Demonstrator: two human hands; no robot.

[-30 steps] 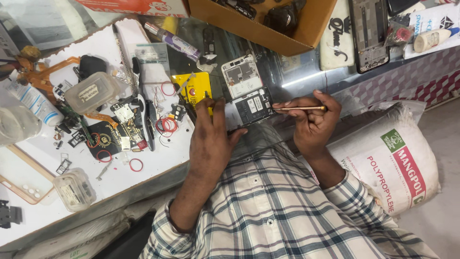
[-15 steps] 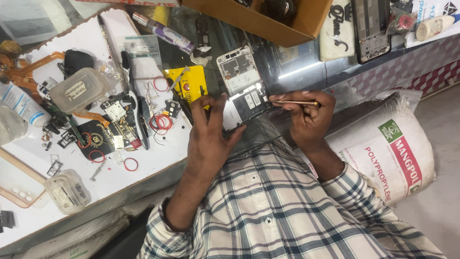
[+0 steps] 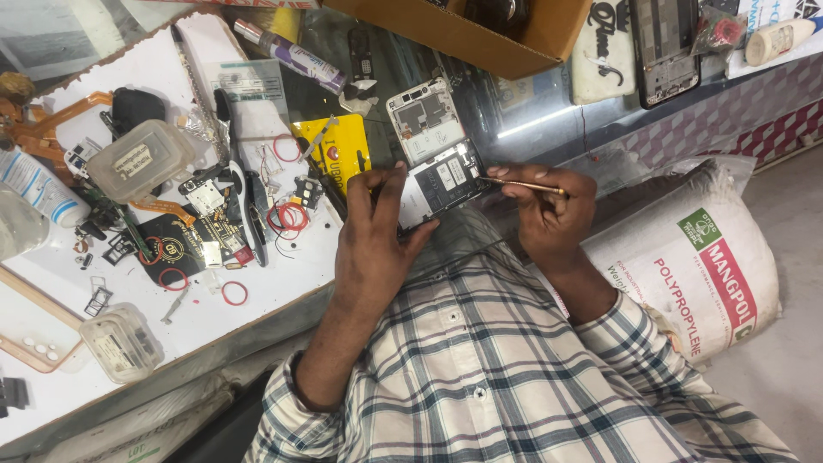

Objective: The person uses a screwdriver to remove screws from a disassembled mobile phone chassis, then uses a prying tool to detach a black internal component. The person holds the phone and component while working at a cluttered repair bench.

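Observation:
My left hand (image 3: 377,236) holds an opened phone (image 3: 446,176) by its left side against the edge of the workbench, fingers spread over it. Circuit parts show inside the phone. My right hand (image 3: 549,206) pinches a thin gold-coloured tool (image 3: 523,184), whose tip touches the phone's right edge. A white phone frame (image 3: 424,116) lies just beyond the opened phone. Left of both lies a yellow card (image 3: 339,154).
The white bench top (image 3: 257,317) carries small parts, red rubber rings (image 3: 287,214), clear plastic boxes (image 3: 141,159) and a tube (image 3: 291,56). A cardboard box (image 3: 463,34) stands at the back. Another phone frame (image 3: 664,43) lies far right. A white woven sack (image 3: 686,266) sits beside my right arm.
The camera has shifted a little, so the bench sits lower in view. Both hands stay on the opened phone, and the tool tip stays at its right edge.

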